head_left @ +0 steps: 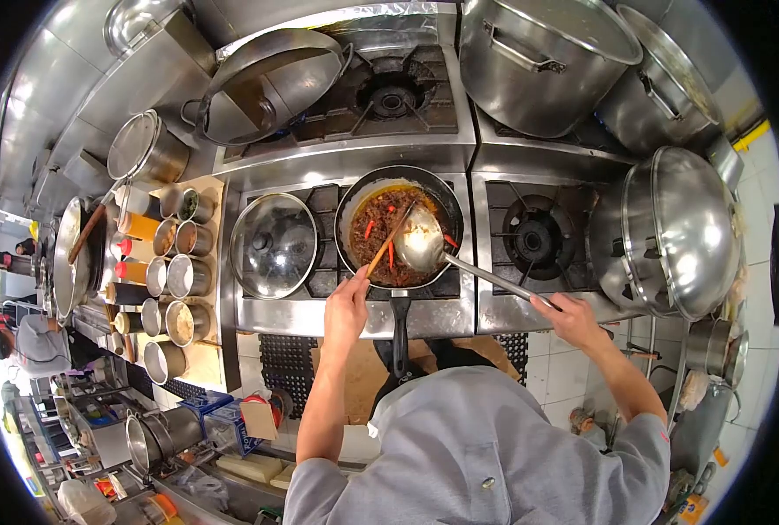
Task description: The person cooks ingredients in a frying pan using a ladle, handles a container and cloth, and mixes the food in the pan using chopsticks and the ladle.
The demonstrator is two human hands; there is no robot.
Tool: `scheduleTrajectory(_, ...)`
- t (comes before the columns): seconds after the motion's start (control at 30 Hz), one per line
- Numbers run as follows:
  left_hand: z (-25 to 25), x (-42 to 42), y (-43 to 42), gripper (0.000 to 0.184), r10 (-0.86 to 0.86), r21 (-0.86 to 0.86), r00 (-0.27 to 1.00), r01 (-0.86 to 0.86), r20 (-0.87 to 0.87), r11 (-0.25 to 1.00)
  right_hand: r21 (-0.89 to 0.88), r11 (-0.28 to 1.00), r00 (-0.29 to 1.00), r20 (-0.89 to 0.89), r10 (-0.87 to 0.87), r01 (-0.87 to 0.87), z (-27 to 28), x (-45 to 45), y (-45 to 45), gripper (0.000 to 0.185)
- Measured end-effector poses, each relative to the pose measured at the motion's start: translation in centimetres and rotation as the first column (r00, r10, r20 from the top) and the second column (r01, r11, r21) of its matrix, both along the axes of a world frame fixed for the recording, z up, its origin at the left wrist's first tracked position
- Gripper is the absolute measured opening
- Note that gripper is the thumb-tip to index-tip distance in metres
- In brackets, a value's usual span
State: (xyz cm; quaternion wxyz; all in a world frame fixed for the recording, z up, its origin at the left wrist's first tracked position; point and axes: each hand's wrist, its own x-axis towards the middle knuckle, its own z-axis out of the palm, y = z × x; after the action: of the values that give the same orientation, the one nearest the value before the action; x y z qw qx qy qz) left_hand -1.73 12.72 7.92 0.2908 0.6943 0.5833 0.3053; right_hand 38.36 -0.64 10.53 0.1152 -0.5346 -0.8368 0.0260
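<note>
A black frying pan (347, 234) rests on the front burner with its handle pointing toward me. Dark reddish-brown minced food (373, 214) in oil lies in it, with several red chili pieces. My left hand (345, 308) is closed on a thin wooden stick (379, 255), perhaps a chopstick, whose upper end reaches over the pan near the ladle's bowl. With my right hand (573, 319) I grip the end of a long-handled metal ladle (422, 238). Its bowl sits over the food, and what it holds, if anything, is unclear.
A glass lid (274, 245) lies left of the pan. Several small metal pots (188, 276) and sauce bottles (136, 226) crowd a board farther left. A wok (271, 83) and tall stockpots (542, 74) stand behind. Large metal bowls (687, 232) lean at right beside a bare burner (534, 236).
</note>
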Motion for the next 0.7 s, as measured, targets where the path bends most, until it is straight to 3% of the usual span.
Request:
scheduleTrajectory(0.23, -3.2, -1.1, 1.0, 0.025, 0.015, -0.119, 0.999, -0.011, 0.037, 0.993, 0.018, 1.000, 1.000, 0.013, -0.018, 0.018, -0.2, 1.1, -0.9, 0.060)
scheduleTrajectory(0.4, -2.5, -1.4, 0.3, 0.026, 0.069, -0.159, 0.992, -0.052, 0.110, 0.986, -0.011, 0.995, 0.994, -0.043, -0.098, 0.098, -0.9, 1.0, -1.2, 0.058)
scheduleTrajectory(0.47, -1.2, -0.4, -0.9, 0.027, 0.046, -0.050, 0.985, -0.039, 0.164, 0.998, -0.017, 0.993, 0.992, -0.041, -0.117, 0.117, -2.2, 0.8, -1.4, 0.058)
scheduleTrajectory(0.53, 0.1, 0.5, -1.7, 0.028, 0.056, -0.076, 0.985, -0.044, 0.163, 0.996, -0.025, 0.991, 0.990, -0.042, -0.132, 0.131, -2.8, 0.5, -1.4, 0.058)
scheduleTrajectory(0.6, 0.7, 1.2, -2.0, 0.029, 0.017, 0.029, 0.992, -0.021, 0.126, 0.999, -0.012, 0.991, 0.985, -0.109, -0.132, 0.131, -3.0, -0.2, -1.0, 0.059)
scheduleTrajectory(0.7, 0.8, 1.4, -2.0, 0.030, 0.026, 0.038, 0.998, -0.029, 0.060, 0.999, -0.020, 0.993, 0.986, -0.116, -0.119, 0.117, -2.6, -0.8, -0.6, 0.060)
